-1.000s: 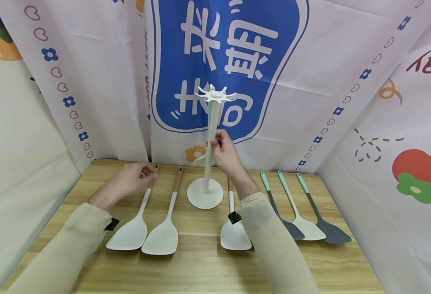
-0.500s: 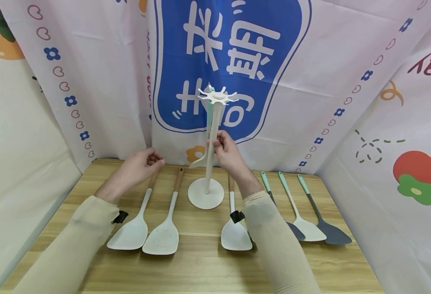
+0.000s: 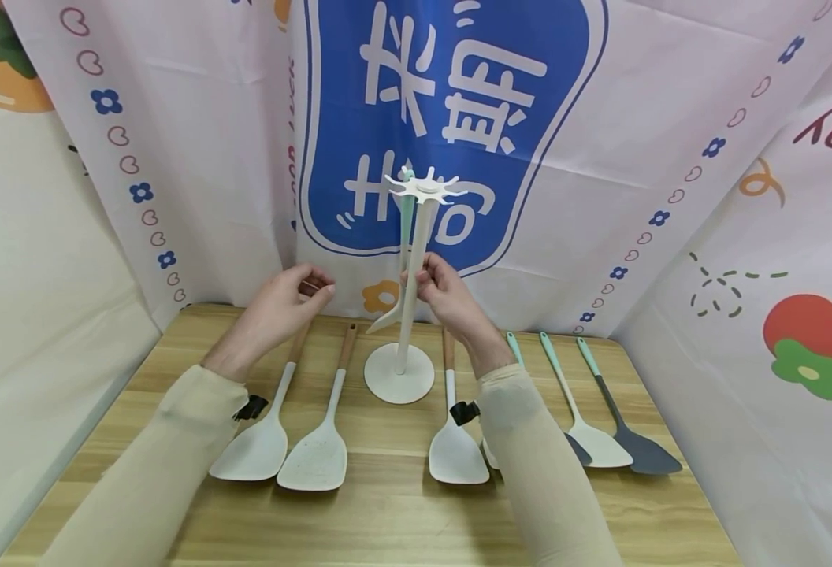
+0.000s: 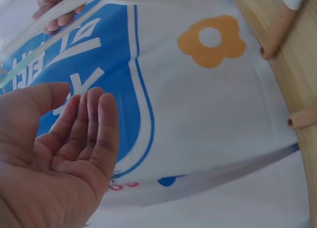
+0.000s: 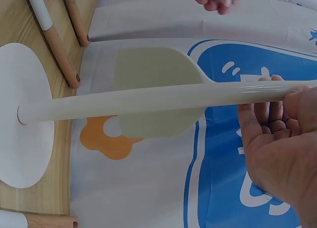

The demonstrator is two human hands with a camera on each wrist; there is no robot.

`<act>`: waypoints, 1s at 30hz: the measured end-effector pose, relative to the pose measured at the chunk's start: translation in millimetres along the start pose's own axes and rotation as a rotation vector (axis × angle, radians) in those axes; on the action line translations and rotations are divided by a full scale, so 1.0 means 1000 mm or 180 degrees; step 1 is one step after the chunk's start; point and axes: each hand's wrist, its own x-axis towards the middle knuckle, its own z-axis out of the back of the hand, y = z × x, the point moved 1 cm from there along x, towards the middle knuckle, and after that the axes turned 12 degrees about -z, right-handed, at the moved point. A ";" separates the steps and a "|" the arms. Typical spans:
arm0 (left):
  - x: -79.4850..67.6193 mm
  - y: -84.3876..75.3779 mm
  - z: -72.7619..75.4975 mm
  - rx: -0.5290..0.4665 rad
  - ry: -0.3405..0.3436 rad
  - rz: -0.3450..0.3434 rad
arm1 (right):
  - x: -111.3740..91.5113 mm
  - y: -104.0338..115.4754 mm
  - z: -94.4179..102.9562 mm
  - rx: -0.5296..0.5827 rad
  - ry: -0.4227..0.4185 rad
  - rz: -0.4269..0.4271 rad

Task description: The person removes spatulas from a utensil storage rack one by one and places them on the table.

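Note:
A white utensil stand with a round base, an upright pole and a ring of hooks on top stands near the back of the wooden table. My right hand grips the pole about halfway up, thumb in front and fingers behind it in the right wrist view. A spatula with a mint handle and pale blade hangs at the far side of the pole, partly hidden by it. My left hand is raised in the air left of the stand, fingers loosely bent and holding nothing. The left wrist view shows its palm.
Two white turners with wooden handles lie left of the stand, another turner right of it. Farther right lie several mint-handled turners, some partly under my right sleeve. A printed cloth hangs close behind the table.
My left hand has risen from over the leftmost turner's handle and moved right toward the stand. The hanging spatula's blade has turned slightly. My right hand stays at the pole.

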 end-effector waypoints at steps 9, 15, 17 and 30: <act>0.018 -0.021 -0.005 -0.0132 -0.0297 -0.0204 | -0.001 -0.002 0.001 0.0072 0.0034 0.0034; 0.030 -0.033 -0.010 -0.0230 -0.0436 -0.0277 | -0.001 -0.002 0.001 0.0068 0.0039 0.0042; 0.034 -0.036 -0.012 -0.0269 -0.0478 -0.0304 | -0.001 -0.002 0.001 0.0066 0.0036 0.0036; 0.060 -0.052 -0.023 -0.0417 -0.0501 -0.0317 | -0.002 -0.002 0.002 0.0060 0.0038 0.0023</act>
